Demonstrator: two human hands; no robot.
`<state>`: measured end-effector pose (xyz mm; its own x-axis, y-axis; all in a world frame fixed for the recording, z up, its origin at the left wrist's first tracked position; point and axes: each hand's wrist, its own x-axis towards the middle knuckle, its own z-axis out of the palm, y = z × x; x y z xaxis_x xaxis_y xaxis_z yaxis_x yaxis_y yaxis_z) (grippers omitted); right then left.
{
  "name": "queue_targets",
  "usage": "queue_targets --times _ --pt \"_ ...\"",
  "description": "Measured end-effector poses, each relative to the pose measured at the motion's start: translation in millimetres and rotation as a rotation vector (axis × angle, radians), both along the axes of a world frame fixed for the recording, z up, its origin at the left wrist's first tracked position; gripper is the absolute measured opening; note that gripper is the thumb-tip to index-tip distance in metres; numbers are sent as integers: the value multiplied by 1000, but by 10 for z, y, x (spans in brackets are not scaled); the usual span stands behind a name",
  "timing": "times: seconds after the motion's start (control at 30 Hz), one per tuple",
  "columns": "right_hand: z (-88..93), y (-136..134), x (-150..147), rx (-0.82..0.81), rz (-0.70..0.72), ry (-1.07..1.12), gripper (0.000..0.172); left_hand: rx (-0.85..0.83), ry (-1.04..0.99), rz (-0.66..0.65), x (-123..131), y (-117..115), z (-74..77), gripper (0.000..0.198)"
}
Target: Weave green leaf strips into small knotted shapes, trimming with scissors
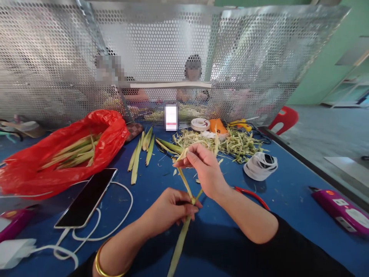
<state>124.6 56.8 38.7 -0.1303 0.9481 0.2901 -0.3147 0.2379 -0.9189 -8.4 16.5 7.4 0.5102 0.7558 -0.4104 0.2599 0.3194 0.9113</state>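
My left hand (170,209) is closed around a long pale green leaf stalk (181,234) that runs from the bottom edge up between both hands. My right hand (203,167) pinches the upper end of a thin strip (184,181) split from that stalk, pulling it upward. A gold bangle (100,265) sits on my left wrist. A few loose green stalks (141,152) lie on the blue table (288,192) just beyond my hands.
A red plastic bag (57,154) holds more stalks at left. A phone (86,198) with white cable lies beside it. A heap of shredded strips (230,142), tape rolls (260,165), red-handled scissors (253,195) and a purple device (340,209) lie right. Perforated metal screen (173,57) stands behind, people beyond it.
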Motion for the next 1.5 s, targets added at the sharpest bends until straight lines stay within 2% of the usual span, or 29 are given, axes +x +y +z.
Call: queue_targets --times 0.07,0.17,0.2,0.27,0.33,0.37,0.4,0.43,0.5,0.57,0.63,0.73,0.8,0.87,0.97,1.1,1.23,1.37,1.5 --pt "-43 17 -11 26 -15 -45 12 -21 -12 6 -3 1 13 24" --pt "-50 14 12 112 -34 -234 8 -54 -69 38 -14 7 43 25" --pt "-32 5 37 161 -58 -322 13 -65 -103 71 -21 12 53 26" --pt "26 -15 116 256 -195 -491 23 -82 -181 163 -41 25 70 27" --pt "82 -21 217 281 -412 -620 16 -85 -249 259 -66 40 84 27" --pt "99 -16 263 237 -477 -659 17 -83 -274 294 -78 47 90 27" --pt "104 -5 299 165 -459 -688 24 -81 -296 316 -89 51 95 27" --pt "97 7 320 75 -370 -704 30 -80 -316 332 -99 54 98 27" --pt "52 24 306 -128 -91 -651 36 -78 -341 340 -111 53 96 27" --pt "-14 16 230 -265 132 -525 36 -77 -348 320 -116 49 82 26" --pt "-78 -17 135 -321 226 -404 33 -69 -347 292 -117 47 64 23" --pt "-149 -65 40 -333 140 -308 30 -49 -345 284 -118 51 55 23" --pt "-181 -73 21 -296 20 -296 27 -38 -332 284 -117 50 68 24" --pt "-199 -61 25 -268 -28 -318 26 -33 -317 276 -113 45 83 25" --pt "-198 -18 61 -268 17 -389 29 -23 -309 307 -106 45 88 27" --pt "-171 26 158 -175 -32 -503 33 -4 -336 439 -113 72 68 27" --pt "-173 -50 234 -109 58 -677 37 4 -368 536 -131 103 75 27" --pt "-202 -220 249 -104 119 -854 39 -43 -451 547 -147 116 90 31" --pt "-223 -326 240 -36 100 -986 34 -49 -456 545 -148 114 75 28"
